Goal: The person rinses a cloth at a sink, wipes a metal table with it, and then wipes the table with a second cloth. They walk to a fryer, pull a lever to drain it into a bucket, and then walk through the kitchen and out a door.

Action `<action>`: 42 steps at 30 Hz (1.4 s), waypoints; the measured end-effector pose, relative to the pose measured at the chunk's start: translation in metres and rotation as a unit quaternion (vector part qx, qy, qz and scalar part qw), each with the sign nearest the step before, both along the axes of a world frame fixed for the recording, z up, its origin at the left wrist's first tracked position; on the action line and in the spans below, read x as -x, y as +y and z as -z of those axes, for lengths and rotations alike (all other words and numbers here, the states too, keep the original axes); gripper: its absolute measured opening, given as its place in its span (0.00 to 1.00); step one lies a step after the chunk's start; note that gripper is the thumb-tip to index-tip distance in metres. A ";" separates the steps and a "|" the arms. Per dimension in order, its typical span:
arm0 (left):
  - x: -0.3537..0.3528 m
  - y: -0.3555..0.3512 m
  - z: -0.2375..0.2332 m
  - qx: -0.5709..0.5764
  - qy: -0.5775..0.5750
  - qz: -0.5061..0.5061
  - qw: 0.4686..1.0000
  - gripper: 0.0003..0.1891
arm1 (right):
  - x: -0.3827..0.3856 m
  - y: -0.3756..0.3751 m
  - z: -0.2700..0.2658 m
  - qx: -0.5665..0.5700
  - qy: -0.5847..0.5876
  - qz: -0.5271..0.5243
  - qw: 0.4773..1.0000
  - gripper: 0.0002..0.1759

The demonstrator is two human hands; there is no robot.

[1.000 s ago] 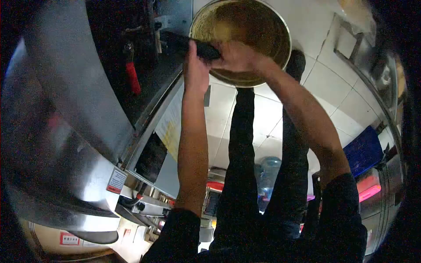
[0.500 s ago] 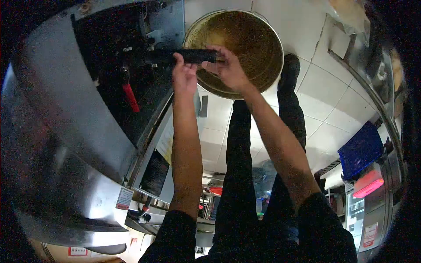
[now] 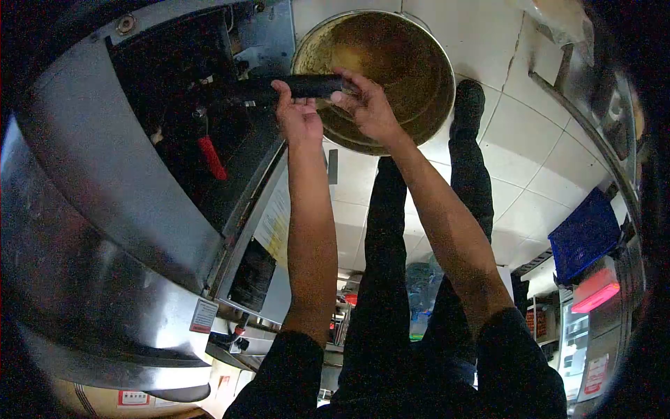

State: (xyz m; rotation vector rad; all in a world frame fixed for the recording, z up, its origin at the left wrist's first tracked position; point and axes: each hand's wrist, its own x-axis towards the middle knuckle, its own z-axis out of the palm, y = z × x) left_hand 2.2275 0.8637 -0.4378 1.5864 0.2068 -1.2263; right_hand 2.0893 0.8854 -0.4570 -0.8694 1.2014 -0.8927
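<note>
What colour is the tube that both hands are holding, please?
Black; the head view shows the tube gripped by the left hand and right hand.

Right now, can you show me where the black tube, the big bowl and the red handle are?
black tube (image 3: 315, 85), head view, on the middle part that shows.
big bowl (image 3: 412, 56), head view, on its inner wall.
red handle (image 3: 211, 157), head view, on its middle.

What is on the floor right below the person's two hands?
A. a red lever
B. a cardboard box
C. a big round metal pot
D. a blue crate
C: the big round metal pot stands on the white tiled floor, directly below the left hand and right hand, which both grip a black tube that sticks out of the steel machine.
</note>
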 end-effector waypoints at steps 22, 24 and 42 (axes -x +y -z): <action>0.022 0.022 0.024 0.050 0.028 0.115 0.992 0.17 | 0.018 -0.047 0.020 -0.305 -0.097 -0.261 0.911 0.36; 0.019 0.023 0.029 -0.056 -0.008 0.048 0.997 0.19 | 0.021 -0.044 0.007 -0.287 -0.070 -0.245 0.923 0.32; 0.024 0.021 0.019 0.058 0.064 0.175 0.981 0.14 | 0.017 -0.045 0.000 -0.261 -0.036 -0.192 0.945 0.39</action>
